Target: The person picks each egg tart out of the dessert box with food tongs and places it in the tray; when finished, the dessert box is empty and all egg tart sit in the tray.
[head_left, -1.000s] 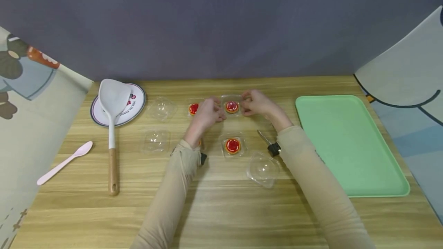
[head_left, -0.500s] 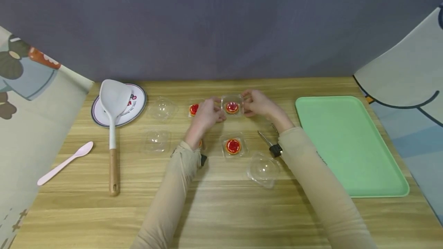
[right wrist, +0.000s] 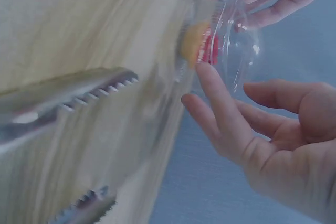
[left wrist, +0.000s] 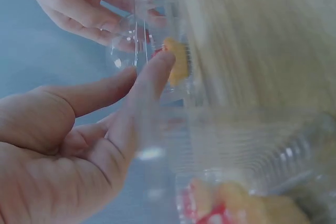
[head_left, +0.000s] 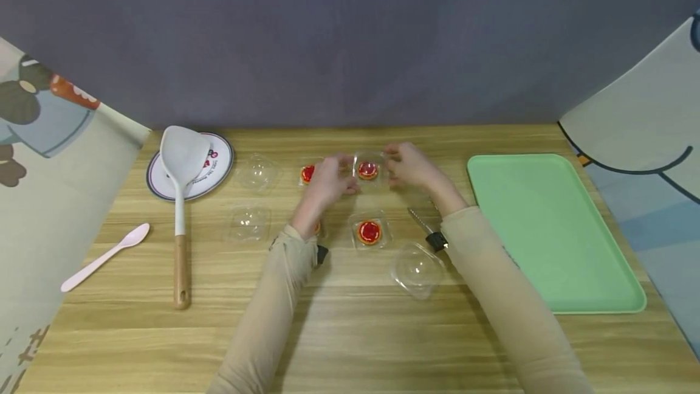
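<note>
A red-topped tart (head_left: 368, 170) sits in a clear plastic box with a domed lid (left wrist: 124, 51), between both hands at the back of the table. My left hand (head_left: 327, 181) has thumb and index finger at the lid's rim, appearing to pinch it. On the opposite side my right hand (head_left: 411, 168) touches the box's base with extended fingers, its thumb spread near the rim. Whether the lid is fully seated is hard to tell. Nearer stands another boxed tart (head_left: 369, 233); a third tart (head_left: 307, 174) is partly behind the left hand.
Clear domed lids (head_left: 418, 270) lie around. Serrated metal tongs (right wrist: 79, 98) rest by the right forearm. At left are a white turner (head_left: 183, 157) on a round plate (head_left: 219, 169) and a pink spoon (head_left: 109, 255). A green tray (head_left: 558, 230) fills the right side.
Both hands stay at the far tart box with hardly any movement; the right fingers shift very slightly at its side. The whole scene drifts a little with the head camera.
</note>
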